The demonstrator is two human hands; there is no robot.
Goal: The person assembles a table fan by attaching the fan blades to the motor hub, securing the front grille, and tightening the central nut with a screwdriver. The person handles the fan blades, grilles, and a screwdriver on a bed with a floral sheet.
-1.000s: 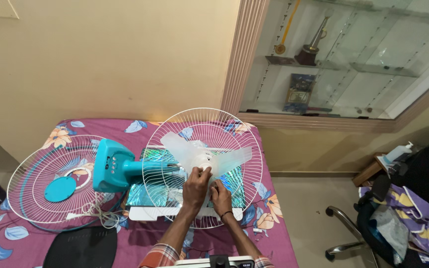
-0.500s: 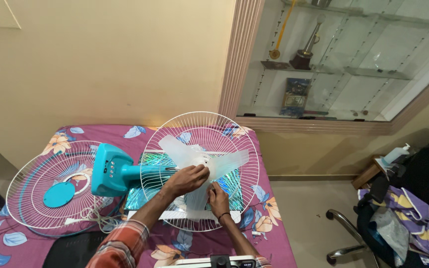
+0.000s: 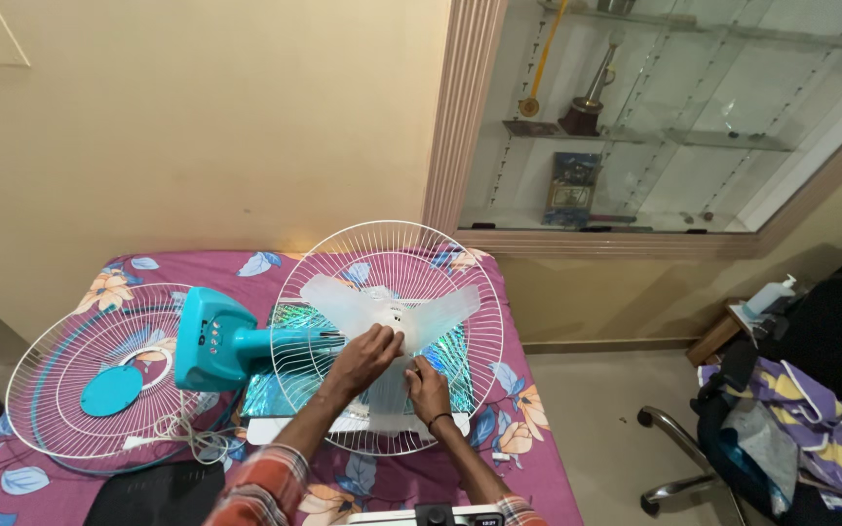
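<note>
Head view: the translucent fan blade (image 3: 382, 317) lies inside the white rear guard (image 3: 387, 336) on the bed (image 3: 41, 477). The left hand (image 3: 367, 356) is closed on its hub; the right hand (image 3: 428, 388) pinches the lower blade. The hub is best kept square while steadied.

The left hand (image 3: 363, 358) covers the hub of the translucent white three-bladed plastic fan blade (image 3: 387, 321), so whether its fingers pinch anything there cannot be told. The right hand (image 3: 429, 390) hides part of the blade pointing to 6 o'clock, and its hold is equally unclear. The picture's bottom edge cuts off both forearms, the black flat panel (image 3: 153, 495) at 7 o'clock and the purple floral bedsheet (image 3: 275, 261). The small objects on the glass wall shelves (image 3: 635, 136) at 1 o'clock are too small to identify.
</note>
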